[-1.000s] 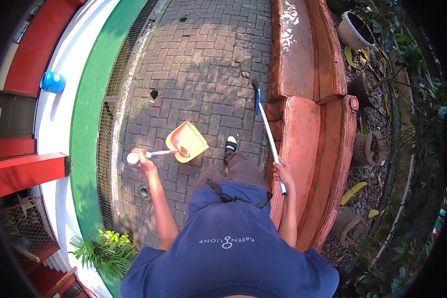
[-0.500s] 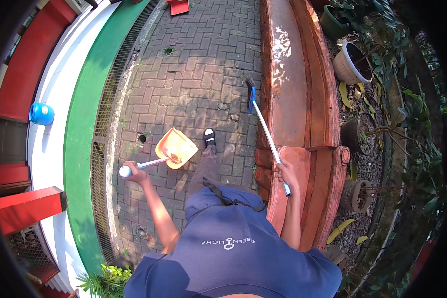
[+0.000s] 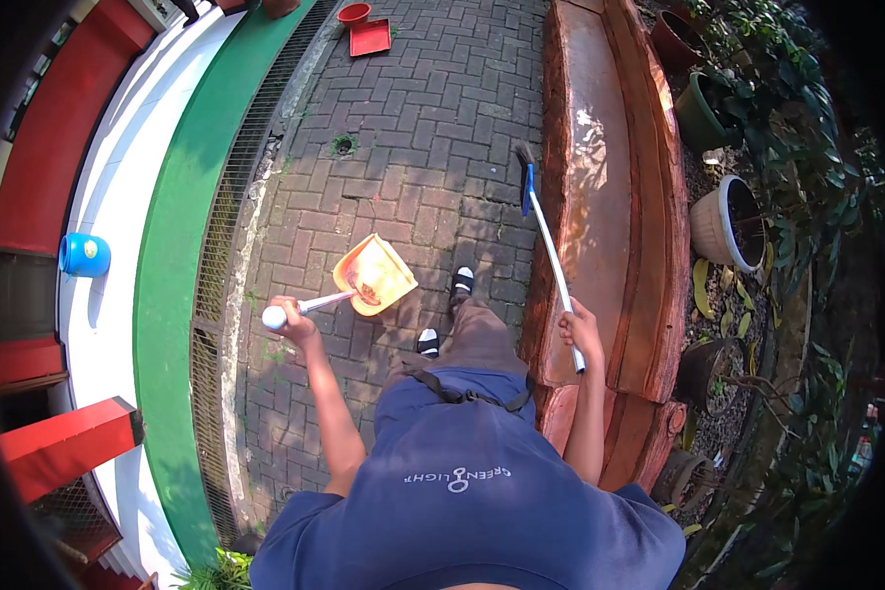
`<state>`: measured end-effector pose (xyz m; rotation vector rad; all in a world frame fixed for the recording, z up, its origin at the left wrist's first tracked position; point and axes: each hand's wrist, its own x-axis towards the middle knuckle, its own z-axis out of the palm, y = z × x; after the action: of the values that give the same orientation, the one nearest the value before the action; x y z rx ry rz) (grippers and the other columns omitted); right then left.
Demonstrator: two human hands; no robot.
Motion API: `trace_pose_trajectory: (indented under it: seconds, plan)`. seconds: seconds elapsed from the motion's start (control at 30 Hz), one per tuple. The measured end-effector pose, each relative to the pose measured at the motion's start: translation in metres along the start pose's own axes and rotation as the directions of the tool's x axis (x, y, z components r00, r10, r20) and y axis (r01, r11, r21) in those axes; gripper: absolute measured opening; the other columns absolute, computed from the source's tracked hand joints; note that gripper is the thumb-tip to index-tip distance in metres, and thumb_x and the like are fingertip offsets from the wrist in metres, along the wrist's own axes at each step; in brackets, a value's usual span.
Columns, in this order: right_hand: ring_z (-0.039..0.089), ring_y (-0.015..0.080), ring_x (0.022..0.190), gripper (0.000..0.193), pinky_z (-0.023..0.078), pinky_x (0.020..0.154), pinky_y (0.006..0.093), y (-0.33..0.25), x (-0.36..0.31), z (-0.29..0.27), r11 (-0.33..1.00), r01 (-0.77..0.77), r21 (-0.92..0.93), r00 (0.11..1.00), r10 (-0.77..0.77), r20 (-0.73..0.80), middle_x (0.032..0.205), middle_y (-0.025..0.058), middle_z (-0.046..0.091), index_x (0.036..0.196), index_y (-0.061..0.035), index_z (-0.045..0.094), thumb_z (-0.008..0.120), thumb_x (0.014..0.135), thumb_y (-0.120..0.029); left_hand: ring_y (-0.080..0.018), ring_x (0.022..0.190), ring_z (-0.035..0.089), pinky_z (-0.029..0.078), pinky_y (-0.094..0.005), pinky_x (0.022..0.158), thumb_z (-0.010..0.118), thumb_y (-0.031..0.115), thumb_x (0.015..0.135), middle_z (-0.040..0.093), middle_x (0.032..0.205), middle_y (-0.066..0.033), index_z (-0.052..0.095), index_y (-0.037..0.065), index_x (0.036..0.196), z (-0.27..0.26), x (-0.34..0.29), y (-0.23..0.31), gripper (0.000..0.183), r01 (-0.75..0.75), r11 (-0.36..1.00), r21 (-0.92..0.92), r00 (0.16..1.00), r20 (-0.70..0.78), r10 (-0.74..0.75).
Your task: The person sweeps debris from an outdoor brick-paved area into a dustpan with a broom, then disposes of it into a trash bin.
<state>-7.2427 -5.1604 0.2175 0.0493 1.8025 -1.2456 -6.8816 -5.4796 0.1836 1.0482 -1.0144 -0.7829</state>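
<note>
Head view: your left hand, closed around the handle of one orange dustpan, left of centre, debris inside; your right hand, closed around one broom, right of centre. Step, as judged: tools held apart, between strokes. Next sweep would call for bristles meeting pan on paving.

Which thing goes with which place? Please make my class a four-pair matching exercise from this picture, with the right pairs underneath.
Things:
1. Dustpan
2. Broom
3. Blue container
4. White flowerpot

Places:
A. On the white strip
B. In the right hand
C. Near the leafy plants
D. Held by its handle in the left hand

Pairs: 1-D, 2-B, 3-A, 4-C
</note>
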Motion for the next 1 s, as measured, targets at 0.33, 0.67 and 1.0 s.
trace_pose_trajectory:
  seconds: [0.33,0.67,1.0]
  plan:
    - [0.04,0.0058,0.044,0.042,0.03,0.035,0.019,-0.115,0.202,0.008,0.986,-0.165,-0.013,0.985,0.166,0.047,0.062,0.0012,0.044,0.124,-0.0075,0.039,0.047,0.083,-0.006,-0.012,0.047,0.038,0.03,-0.0257,0.046,0.045,0.002,0.062,0.04,0.051,-0.0017,0.038,0.005,0.051,0.189,0.081,-0.055,0.013,-0.05,0.999,-0.019,0.988,-0.149,0.047]
    - [0.038,0.0051,0.043,0.031,0.029,0.035,0.018,-0.271,0.346,0.027,0.984,-0.18,0.005,0.982,0.179,0.055,0.061,-0.0002,0.043,0.115,-0.0088,0.046,0.047,0.085,-0.007,-0.0077,0.054,0.038,0.03,-0.0238,0.049,0.054,-0.001,0.075,0.041,0.057,0.0004,0.04,0.005,0.058,0.437,0.187,-0.094,0.023,0.139,0.981,0.133,0.97,0.18,-0.162]
    - [0.035,0.003,0.044,0.054,0.026,0.035,0.0153,-0.489,0.486,0.05,0.953,-0.277,0.125,0.96,0.268,0.086,0.065,-0.0008,0.043,0.135,-0.0142,0.027,0.048,0.085,-0.011,-0.0056,0.06,0.037,0.031,-0.0211,0.054,0.058,-0.001,0.078,0.041,0.066,0.0024,0.042,0.009,0.066,0.707,0.302,-0.22,0.023,0.109,0.991,0.081,0.915,0.381,-0.132]
